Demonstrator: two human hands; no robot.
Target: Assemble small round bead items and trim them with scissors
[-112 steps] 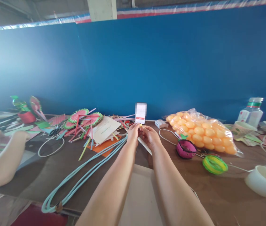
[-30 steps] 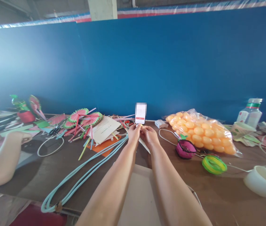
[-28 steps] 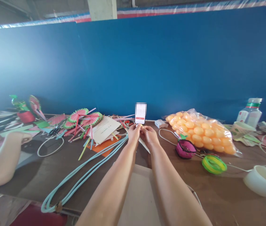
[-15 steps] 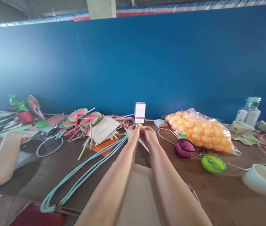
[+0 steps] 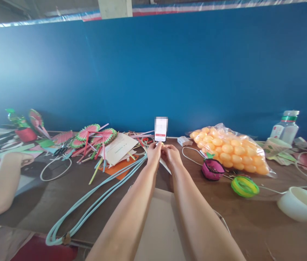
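My left hand (image 5: 154,152) and my right hand (image 5: 171,154) are close together over the table, fingers bent inward and thumbs meeting. Both are closed in a pinch around something too small and too covered to make out. A pale, narrow strip (image 5: 165,167) slants down between my wrists; whether the fingers hold it cannot be seen. Just beyond my fingertips stands a phone (image 5: 160,130) with a lit white screen, upright near the blue wall. Beneath my forearms lies a flat beige sheet or board (image 5: 163,221).
Bundled light-blue tubing (image 5: 99,194), papers (image 5: 118,148) and pink-green paper fans (image 5: 103,136) lie left. A bag of orange balls (image 5: 231,150), purple pouch (image 5: 212,169), green ring-shaped item (image 5: 245,186) and white bowl (image 5: 302,204) stand right. Another person's arm (image 5: 3,183) reaches in at far left.
The whole view has shifted very slightly, with objects a little more to the left and higher. My hands keep their pinched pose in front of the phone.
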